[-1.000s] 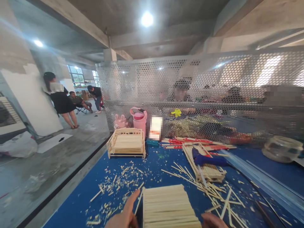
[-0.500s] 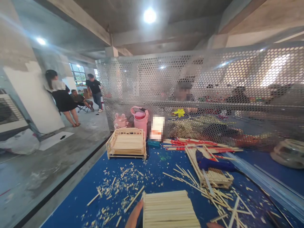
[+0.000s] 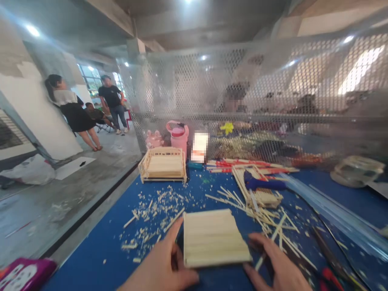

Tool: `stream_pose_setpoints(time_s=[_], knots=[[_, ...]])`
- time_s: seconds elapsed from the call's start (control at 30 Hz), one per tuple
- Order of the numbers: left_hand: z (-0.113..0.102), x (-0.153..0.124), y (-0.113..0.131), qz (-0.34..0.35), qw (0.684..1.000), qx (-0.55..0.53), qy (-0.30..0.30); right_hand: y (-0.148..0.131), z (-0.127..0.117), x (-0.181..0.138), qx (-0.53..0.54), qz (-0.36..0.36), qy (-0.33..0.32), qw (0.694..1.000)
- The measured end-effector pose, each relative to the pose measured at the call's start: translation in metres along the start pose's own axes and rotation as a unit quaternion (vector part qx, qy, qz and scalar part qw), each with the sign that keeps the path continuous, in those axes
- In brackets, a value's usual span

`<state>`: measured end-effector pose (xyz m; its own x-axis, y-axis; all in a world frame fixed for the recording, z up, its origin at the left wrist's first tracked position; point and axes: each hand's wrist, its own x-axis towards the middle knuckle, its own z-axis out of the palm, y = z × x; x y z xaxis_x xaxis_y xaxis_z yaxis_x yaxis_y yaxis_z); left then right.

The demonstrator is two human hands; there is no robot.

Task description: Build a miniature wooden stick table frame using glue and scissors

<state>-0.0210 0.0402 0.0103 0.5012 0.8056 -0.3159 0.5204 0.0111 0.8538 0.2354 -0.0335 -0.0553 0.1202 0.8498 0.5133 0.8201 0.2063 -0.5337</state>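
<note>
A flat panel of pale wooden sticks lies on the blue table right in front of me. My left hand grips its left edge, forefinger stretched along the side and thumb at the near corner. My right hand rests at the panel's right near corner, fingers curled against it. Loose sticks lie scattered just right of the panel.
A finished stick crate stands at the back left, pink bottles behind it. A blue glue gun rests on a stick frame. Wood chips litter the table. A perforated metal screen closes the far side. People stand at left.
The view has tilted down, so both hands show more fully. They have closed in on the panel's near corners, and a purple object has come into sight at the lower left.
</note>
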Motion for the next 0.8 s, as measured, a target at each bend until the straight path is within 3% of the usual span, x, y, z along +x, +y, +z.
stream_pose_setpoints(time_s=[0.13,0.27,0.57,0.8], knots=[[-0.001,-0.003,0.011,0.015,0.999,0.038,0.006,-0.021,-0.022,0.009,-0.029,0.012,0.022,0.999],[-0.003,0.003,0.009,0.027,0.999,0.037,-0.022,-0.03,-0.03,0.007,-0.041,-0.038,0.034,0.998],[-0.003,0.001,0.009,0.053,0.998,0.024,-0.011,-0.03,-0.024,0.004,0.017,-0.085,0.019,0.996],[0.0,0.001,0.01,0.073,0.997,0.031,-0.008,-0.031,-0.022,0.005,0.021,-0.081,0.017,0.996]])
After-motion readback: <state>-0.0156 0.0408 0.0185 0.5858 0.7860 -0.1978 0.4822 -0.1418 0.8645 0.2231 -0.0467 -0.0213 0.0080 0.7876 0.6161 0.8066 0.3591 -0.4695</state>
